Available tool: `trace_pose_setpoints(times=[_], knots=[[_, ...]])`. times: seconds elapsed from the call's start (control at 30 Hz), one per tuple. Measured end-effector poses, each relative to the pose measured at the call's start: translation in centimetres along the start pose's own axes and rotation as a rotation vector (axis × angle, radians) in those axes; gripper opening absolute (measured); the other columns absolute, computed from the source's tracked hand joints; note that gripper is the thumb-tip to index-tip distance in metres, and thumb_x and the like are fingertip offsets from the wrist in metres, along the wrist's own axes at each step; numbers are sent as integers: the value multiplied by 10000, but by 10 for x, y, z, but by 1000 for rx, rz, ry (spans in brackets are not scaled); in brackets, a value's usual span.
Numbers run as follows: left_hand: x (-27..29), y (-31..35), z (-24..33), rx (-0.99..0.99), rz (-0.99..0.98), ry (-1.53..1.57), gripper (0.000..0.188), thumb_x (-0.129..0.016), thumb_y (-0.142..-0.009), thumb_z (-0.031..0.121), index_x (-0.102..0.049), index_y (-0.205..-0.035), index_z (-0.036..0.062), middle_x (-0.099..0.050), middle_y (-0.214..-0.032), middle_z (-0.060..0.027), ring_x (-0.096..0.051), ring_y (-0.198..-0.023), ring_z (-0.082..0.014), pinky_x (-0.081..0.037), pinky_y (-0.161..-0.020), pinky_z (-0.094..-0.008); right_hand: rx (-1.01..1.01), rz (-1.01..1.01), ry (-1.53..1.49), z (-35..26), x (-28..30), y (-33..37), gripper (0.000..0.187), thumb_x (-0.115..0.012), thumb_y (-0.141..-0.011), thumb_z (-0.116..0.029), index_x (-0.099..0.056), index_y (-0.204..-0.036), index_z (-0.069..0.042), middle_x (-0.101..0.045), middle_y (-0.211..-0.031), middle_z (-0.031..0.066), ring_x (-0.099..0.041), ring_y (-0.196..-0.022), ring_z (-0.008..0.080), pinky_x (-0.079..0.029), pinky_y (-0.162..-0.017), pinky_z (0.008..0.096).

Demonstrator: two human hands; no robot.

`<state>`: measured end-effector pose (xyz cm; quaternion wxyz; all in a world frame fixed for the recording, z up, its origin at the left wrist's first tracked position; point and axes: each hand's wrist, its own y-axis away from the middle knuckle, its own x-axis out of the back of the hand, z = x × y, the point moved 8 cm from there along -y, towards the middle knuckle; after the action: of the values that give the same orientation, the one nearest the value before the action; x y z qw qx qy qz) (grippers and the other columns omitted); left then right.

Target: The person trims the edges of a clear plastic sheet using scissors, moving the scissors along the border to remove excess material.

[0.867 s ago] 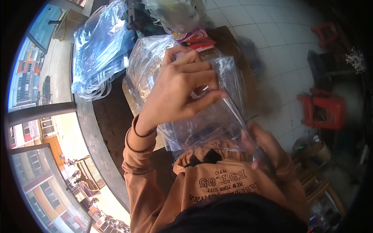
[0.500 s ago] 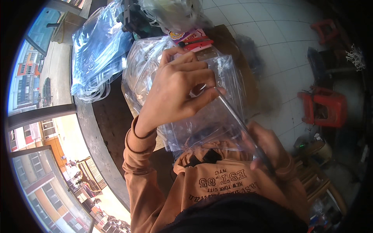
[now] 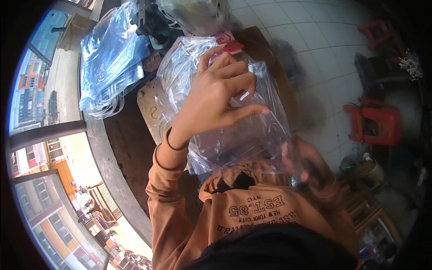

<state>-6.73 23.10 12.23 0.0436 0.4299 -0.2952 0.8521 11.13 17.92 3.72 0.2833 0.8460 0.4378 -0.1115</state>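
My left hand (image 3: 220,92) is above a pile of clear plastic bags (image 3: 234,144), fingers bent and thumb stretched apart from them. A small shiny bit shows in the gap below its fingers; I see nothing gripped. My right hand (image 3: 308,159) is at the right edge of the plastic, near my body, smeared by motion. Something dark lies by its palm, too blurred to name. The clear plastic spreads from under my left hand to my lap. Just beyond my left fingertips lie a red tool (image 3: 233,47) and a pink printed packet (image 3: 225,38).
A stack of clear bags with white handles (image 3: 114,58) lies at the far left, beside a dark clamp-like device (image 3: 150,20). A brown board (image 3: 148,101) shows under the pile. Red plastic stools (image 3: 375,123) stand on the tiled floor (image 3: 310,67) at right. Windows line the left.
The thin grey rod that stretched between my hands no longer shows clearly. My left thumb has come away from its end. My left hand has shifted slightly right, and the plastic pile has shifted.
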Motion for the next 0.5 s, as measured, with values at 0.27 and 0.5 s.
trace_pose_setpoints(times=[0.27, 0.5], knots=[[-17, -10, 2, 15, -14, 43, 547, -830, -518, 478, -431, -584, 111, -348, -596, 28, -418, -670, -178, -276, -880, -354, -46, 77, -32, 5, 4, 7, 735, -796, -611, -557, -451, -1004, -41, -398, -802, -22, -366, -742, 72, -315, -665, 228], [-19, -7, 1, 68, -39, 8, 510, -838, -525, 420, -447, -570, 97, -362, -589, 19, -433, -674, -187, -284, -876, -365, -145, 185, -88, 20, 13, 4, 680, -793, -647, -502, -447, -999, -34, -404, -787, -9, -369, -721, 79, -317, -641, 235]])
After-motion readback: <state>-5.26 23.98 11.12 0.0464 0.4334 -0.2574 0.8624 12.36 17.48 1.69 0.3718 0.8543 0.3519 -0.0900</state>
